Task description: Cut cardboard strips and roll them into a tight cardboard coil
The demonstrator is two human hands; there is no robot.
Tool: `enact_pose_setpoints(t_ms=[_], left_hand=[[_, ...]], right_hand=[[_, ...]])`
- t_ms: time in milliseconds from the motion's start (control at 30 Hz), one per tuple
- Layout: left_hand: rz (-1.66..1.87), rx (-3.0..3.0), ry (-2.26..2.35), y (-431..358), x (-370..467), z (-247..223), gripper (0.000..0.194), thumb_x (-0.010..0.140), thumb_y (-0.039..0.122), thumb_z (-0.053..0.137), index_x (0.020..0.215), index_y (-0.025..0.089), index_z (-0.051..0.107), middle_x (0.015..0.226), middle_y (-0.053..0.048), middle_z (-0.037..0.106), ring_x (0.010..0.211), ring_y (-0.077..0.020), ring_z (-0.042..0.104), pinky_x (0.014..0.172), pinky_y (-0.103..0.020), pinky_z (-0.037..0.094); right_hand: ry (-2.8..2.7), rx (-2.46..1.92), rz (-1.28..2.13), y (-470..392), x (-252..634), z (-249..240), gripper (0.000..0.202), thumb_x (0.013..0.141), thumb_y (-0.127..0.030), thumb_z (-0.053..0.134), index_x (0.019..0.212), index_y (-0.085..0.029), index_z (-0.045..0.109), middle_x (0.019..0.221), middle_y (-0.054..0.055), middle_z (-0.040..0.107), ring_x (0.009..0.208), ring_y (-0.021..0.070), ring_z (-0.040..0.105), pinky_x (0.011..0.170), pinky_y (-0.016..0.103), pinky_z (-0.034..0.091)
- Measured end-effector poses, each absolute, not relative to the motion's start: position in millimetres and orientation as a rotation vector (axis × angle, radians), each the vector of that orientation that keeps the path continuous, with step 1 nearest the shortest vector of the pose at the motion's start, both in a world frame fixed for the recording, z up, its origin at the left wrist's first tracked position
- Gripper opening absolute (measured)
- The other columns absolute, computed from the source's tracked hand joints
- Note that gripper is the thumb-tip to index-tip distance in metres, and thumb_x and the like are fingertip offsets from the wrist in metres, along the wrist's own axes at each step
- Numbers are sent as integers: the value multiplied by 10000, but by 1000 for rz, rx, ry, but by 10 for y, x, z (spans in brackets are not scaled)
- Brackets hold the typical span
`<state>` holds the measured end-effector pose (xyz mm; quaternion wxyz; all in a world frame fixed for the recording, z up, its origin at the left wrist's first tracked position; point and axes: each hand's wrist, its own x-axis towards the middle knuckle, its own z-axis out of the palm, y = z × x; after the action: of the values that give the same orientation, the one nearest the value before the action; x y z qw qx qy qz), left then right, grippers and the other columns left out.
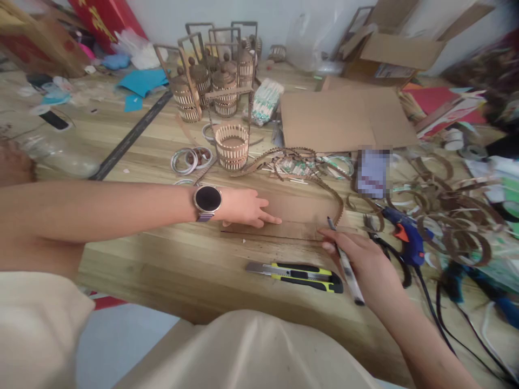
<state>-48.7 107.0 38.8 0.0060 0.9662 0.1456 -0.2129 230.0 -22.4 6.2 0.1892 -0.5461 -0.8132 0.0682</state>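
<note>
Currently right hand point(367, 265) grasping pen point(348, 270) in fingers point(326, 233); left hand point(242, 206), fingers point(268, 217) loosely extended on cardboard piece point(302, 208).

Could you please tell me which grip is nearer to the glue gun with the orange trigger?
Right. The right grip, holding the pen, is just left of the glue gun; the left grip is farther left, on the cardboard.

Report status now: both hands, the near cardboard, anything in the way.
Left hand on cardboard; right hand gripping pen. Cardboard flat on table. Cutter close on near side, blade out.
</note>
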Motion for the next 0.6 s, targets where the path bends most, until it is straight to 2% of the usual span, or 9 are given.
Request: enact_pose_setpoints(t_ms=[100,133,200,333,433,600], left_hand=[[-730,3045,140,1079,-449,410,526,570,11,692,976,345,710,1549,148,395,1134,-258,535,768,-321,483],[-722,3041,152,1077,-439,420,521,558,3,690,953,343,715,1546,156,398,1137,-260,538,766,-322,485],[-748,3040,168,1071,-427,443,521,545,-5,694,933,343,714,1560,173,374,1157,-266,530,781,-335,486],[-846,3029,130,1057,-421,475,551,563,2,705,1003,334,696,1615,168,271,1246,-298,471,865,-387,475],[-840,2973,160,1062,-417,479,585,549,-11,708,1021,334,695,1621,162,260,1277,-309,440,909,-403,456],[-815,3013,108,1092,-423,426,516,561,-9,693,935,345,699,1614,213,240,1240,-298,460,838,-399,469]], right_hand=[[-2146,-1405,261,-234,1980,189,273,967,-318,488,1078,-227,720,805,68,700,724,197,672,644,299,515],[-2144,-1376,407,-231,1844,220,257,962,-283,488,1064,-234,719,833,62,711,746,184,681,648,280,517],[-2131,-1283,710,-208,1562,239,243,929,-225,489,1025,-244,710,785,24,712,668,149,669,600,246,507],[-1951,-1292,1010,-125,1084,106,141,843,-199,521,897,-223,649,762,-4,719,668,143,668,615,239,515],[-1896,-1249,1098,-79,865,-41,125,831,-207,526,896,-211,632,834,17,737,722,149,681,653,247,526],[-1914,-1199,1047,-57,708,-168,134,830,-185,541,908,-212,646,929,45,752,828,173,692,754,292,543]])
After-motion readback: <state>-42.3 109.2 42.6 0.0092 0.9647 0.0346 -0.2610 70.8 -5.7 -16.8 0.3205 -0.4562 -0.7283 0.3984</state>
